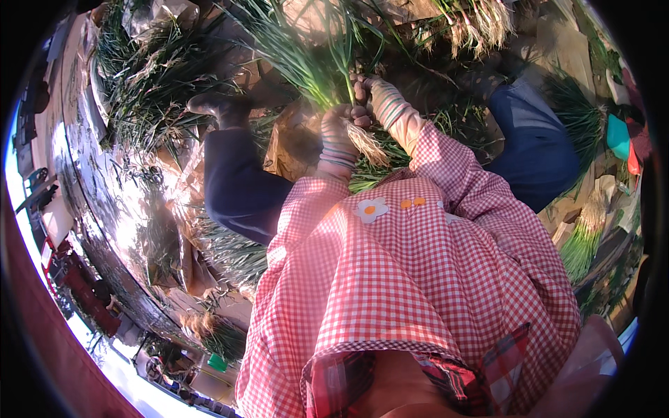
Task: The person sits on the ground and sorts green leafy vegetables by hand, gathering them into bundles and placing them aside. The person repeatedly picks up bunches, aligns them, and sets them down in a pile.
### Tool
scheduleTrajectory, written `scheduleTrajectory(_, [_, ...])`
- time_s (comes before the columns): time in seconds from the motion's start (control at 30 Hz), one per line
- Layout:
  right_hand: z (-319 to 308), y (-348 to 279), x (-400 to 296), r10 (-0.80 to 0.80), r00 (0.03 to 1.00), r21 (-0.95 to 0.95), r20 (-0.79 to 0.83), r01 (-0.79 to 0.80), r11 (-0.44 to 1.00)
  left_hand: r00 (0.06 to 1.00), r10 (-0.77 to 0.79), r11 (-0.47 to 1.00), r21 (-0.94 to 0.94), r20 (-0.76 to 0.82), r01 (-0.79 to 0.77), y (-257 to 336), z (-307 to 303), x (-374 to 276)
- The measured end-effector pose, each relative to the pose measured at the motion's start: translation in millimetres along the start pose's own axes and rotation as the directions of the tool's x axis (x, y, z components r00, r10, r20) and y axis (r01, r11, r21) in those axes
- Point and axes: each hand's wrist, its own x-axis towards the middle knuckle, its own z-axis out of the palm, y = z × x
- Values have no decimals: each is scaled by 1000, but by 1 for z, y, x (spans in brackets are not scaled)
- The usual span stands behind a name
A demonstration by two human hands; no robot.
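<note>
My left hand (337,128), in a striped knit glove, is closed around a bunch of green onions (319,86). Their leaves fan out away from me, and the pale roots (366,143) stick out of the near side of the fist. Close beside it, my right hand (368,99), gloved with dark fingertips, has its fingers pinched on a green onion stalk (349,86) at the edge of the bunch. Whether that stalk is separate from the bunch I cannot tell. Loose green onion leaves (368,180) lie beneath my hands, partly hidden by the checked smock (387,261).
A large heap of green onions (157,78) lies at the far left. Root-ended onions (470,26) lie ahead on the right. More bundles (583,245) rest at the right, near a teal object (618,137). Brown paper (292,141) lies between my boots.
</note>
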Motion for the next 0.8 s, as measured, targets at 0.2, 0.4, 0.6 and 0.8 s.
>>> scheduleTrajectory(0.2, [-34,-102,24,-490,831,170,-264,540,825,980,73,996,44,183,-82,-14,30,-15])
scheduleTrajectory(0.4, [6,-97,-89,140,956,-670,258,73,739,881,466,706,564,86,-429,-10,29,-9])
scheduleTrajectory(0.6, [-17,-27,-101,-69,950,-945,306,312,97,903,381,746,512,198,-427,-22,16,-9])
scheduleTrajectory(0.8, [-102,-152,-63,-674,682,-907,284,419,42,920,392,432,884,-5,-180,-31,60,-24])
